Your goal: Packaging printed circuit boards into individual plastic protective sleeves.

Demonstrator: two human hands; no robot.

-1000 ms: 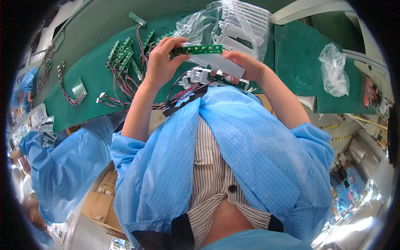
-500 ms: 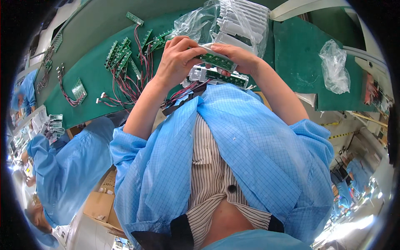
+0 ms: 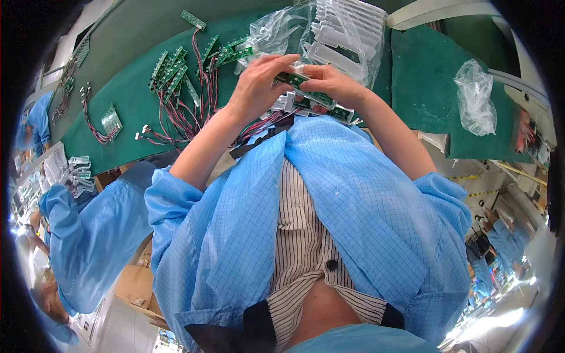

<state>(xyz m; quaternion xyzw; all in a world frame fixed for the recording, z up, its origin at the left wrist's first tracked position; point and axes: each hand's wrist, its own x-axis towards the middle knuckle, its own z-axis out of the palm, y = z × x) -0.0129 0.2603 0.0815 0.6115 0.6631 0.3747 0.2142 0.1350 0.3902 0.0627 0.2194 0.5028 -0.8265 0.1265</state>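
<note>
Between my two hands, above the near edge of the bench, is a long narrow green circuit board (image 3: 292, 79). My left hand (image 3: 259, 82) pinches its left end, with the thumb below and the index finger stretched over the top. Closed on the right part is my right hand (image 3: 334, 85), whose fingers cover much of the board. A bit of white plastic shows behind it, mostly hidden. Just below the hands, close to my body, lie white plastic housings (image 3: 285, 103) with a green board in one, partly covered by my right fingers. Red and dark wires run left from there.
Several green boards with wires (image 3: 172, 73) are heaped left on the green bench mat (image 3: 138, 69). White plastic housings (image 3: 341, 35) sit in a clear bag (image 3: 276, 32) beyond my hands. A crumpled clear bag (image 3: 475, 97) lies right. A co-worker in blue (image 3: 97, 241) is at left.
The board has tipped, so less of its green face shows. My left index finger has stretched out over the top, and my right fingers have shifted further over the board.
</note>
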